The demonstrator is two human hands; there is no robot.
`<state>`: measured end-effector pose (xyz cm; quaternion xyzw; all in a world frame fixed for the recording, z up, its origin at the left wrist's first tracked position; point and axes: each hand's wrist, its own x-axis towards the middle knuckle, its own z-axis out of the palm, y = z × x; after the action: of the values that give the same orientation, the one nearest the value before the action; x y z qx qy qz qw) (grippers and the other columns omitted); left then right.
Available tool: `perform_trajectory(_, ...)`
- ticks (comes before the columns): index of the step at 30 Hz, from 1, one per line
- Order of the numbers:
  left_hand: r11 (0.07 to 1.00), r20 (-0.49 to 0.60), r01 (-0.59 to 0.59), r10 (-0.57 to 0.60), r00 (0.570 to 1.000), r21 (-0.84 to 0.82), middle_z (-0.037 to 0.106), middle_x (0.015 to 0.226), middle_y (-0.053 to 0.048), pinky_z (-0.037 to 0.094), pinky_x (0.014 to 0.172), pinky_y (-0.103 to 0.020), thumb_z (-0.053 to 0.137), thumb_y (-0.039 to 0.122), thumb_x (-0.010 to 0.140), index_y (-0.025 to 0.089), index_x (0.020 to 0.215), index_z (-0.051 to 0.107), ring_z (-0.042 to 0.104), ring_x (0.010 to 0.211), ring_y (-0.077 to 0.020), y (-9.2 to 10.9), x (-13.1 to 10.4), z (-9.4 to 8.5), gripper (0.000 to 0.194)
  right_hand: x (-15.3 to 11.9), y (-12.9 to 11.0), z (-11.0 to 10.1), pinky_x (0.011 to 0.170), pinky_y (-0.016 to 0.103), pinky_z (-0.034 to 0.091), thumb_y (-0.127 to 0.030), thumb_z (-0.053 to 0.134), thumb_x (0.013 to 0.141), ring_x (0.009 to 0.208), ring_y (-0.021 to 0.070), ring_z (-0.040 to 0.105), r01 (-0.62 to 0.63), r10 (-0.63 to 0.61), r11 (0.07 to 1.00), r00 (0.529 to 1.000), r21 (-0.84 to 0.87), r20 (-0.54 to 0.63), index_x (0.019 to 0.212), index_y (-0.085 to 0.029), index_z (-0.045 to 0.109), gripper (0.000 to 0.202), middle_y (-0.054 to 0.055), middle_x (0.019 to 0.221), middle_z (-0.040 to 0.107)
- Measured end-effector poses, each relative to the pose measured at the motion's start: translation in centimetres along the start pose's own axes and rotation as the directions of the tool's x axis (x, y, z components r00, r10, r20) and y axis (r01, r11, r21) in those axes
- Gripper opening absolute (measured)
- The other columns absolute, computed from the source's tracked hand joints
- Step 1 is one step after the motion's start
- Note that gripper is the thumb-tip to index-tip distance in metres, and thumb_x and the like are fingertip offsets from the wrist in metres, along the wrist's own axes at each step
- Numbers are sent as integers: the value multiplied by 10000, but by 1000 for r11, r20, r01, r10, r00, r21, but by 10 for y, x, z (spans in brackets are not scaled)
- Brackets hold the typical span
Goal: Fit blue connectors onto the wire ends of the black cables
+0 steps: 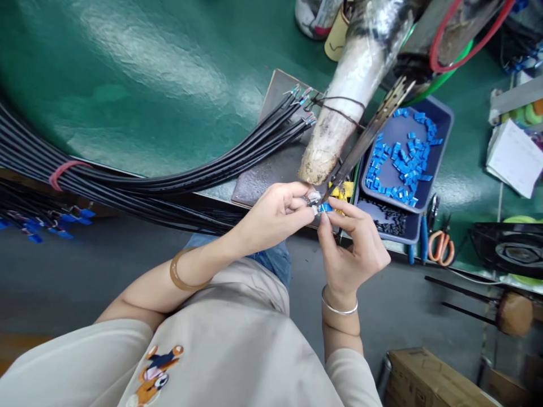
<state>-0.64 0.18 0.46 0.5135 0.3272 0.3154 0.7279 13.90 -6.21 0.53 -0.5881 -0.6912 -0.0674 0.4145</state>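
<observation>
My left hand is closed in a pinch around the end of a black cable, its short wires pointing right; the fingers hide most of it. Against those wires, my right hand pinches a small blue circuit board between thumb and fingertips. A soldering iron slants down from the upper right, its dark tip at the joint between wires and board. Whether the tip touches the joint is too small to tell. Just behind my fingers sit some small yellow pieces.
A white-wrapped duct hangs above my hands. Black cables lie along the bench's left edge, tied by a red band. Right are a tray of blue boards, a lower tray of black parts and orange-handled pliers.
</observation>
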Motion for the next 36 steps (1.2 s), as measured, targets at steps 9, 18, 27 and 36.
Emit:
perform_trajectory(9,1000,-3,11,-11,1000,-27,418,490,82,215,407,-183,523,170,876,152,840,569,316,407,-35,-3,3,0,61,-1,1,3,825,277,606,-88,733,781,897,144,742,-9,9,1000,1000,7,-19,857,-206,642,167,30,998,768)
perform_trajectory(18,999,-4,-37,37,999,-15,416,499,81,236,428,-189,540,175,866,150,815,551,331,439,-42,3,2,1,58,1,-3,1,799,257,619,-77,745,777,881,136,741,-12,13,1000,999,20,-44,857,-199,659,169,36,1001,766)
perform_trajectory(27,1000,9,12,-12,1000,-21,423,489,82,219,429,-197,526,185,880,157,786,517,319,434,-39,-1,1,-1,99,-5,1,2,769,217,627,-94,713,800,838,121,750,70,-69,997,997,-17,14,833,-204,607,157,35,1041,766)
perform_trajectory(36,999,13,31,-31,999,40,398,491,85,238,434,-175,547,190,859,161,758,506,318,438,-37,2,-1,0,112,-2,2,1,712,232,614,-96,698,814,859,145,757,28,-28,1000,1000,-10,-7,880,-216,610,163,18,966,773)
